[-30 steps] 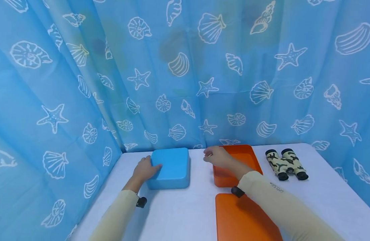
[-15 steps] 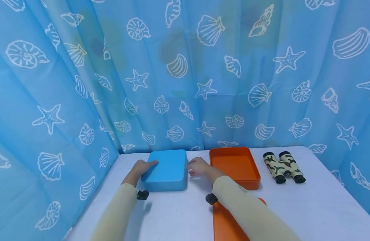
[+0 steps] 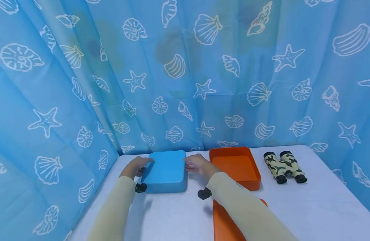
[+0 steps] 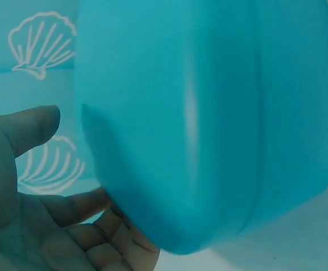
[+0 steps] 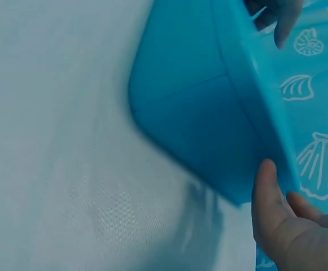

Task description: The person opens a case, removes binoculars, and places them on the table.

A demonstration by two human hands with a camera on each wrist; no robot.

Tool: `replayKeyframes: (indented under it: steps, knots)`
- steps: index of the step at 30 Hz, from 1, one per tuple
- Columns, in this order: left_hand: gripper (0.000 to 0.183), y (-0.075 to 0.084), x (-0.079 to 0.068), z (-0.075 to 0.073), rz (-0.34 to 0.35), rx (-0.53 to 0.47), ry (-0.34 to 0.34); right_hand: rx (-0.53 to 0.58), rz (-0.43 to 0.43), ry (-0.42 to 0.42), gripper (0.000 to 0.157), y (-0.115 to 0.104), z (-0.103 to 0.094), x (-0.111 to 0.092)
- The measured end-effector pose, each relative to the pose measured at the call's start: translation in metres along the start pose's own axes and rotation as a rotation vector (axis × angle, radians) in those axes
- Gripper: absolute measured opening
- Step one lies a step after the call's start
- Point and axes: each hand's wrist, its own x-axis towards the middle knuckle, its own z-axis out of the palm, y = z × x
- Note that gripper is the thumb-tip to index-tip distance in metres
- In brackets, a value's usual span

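A light blue box with a fitted lid [image 3: 166, 167] stands on the table between both hands. My left hand [image 3: 136, 166] is at its left side; in the left wrist view the fingers [image 4: 76, 209] touch the box's side and the thumb stands off the lid. My right hand [image 3: 200, 164] is at the opposite side; a fingertip [image 5: 267, 169] touches the wall near the lid seam in the right wrist view, the thumb apart. The seam looks closed all round where it shows. What is inside is hidden.
An uncovered orange box [image 3: 236, 164] stands right of the right hand. Its orange lid [image 3: 225, 222] lies in front, partly under the right sleeve. Camouflage-patterned binoculars [image 3: 285, 167] lie farther right. A blue shell-print curtain [image 3: 185, 83] hangs behind and to the left of the table.
My right hand has moved left from over the orange box to the blue box's right side. My left hand has shifted slightly along the left side, its thumb lifting from the lid.
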Motion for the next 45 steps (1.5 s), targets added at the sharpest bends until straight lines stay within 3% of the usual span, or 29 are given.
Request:
replayKeyframes:
  steps: [5,14,18,24,30,36,45]
  knots:
    - [0.069,0.002,0.001,-0.006,0.042,-0.053,-0.010,0.033,-0.041,0.005,0.050,0.003,0.005,-0.002]
    - [0.061,-0.009,-0.004,-0.013,0.013,-0.063,-0.004,0.100,0.020,0.008,0.048,0.005,0.012,-0.001]
    - [0.059,-0.008,-0.005,-0.017,0.014,-0.094,-0.025,0.086,0.030,0.001,0.051,-0.004,0.012,-0.002]
    - [0.054,-0.002,-0.005,-0.020,-0.015,-0.141,0.014,0.074,0.012,0.013,0.049,-0.010,0.013,-0.002]
    - [0.044,0.004,-0.007,-0.022,-0.060,-0.189,0.017,-0.026,0.006,0.044,0.037,-0.011,0.012,0.000]
    - [0.036,0.010,-0.009,-0.021,-0.086,-0.207,0.024,-0.120,0.014,0.069,0.049,-0.009,0.012,0.001]
    - [0.043,0.012,-0.010,-0.016,-0.056,-0.148,0.008,-0.163,0.015,0.114,0.058,-0.007,0.014,0.001]
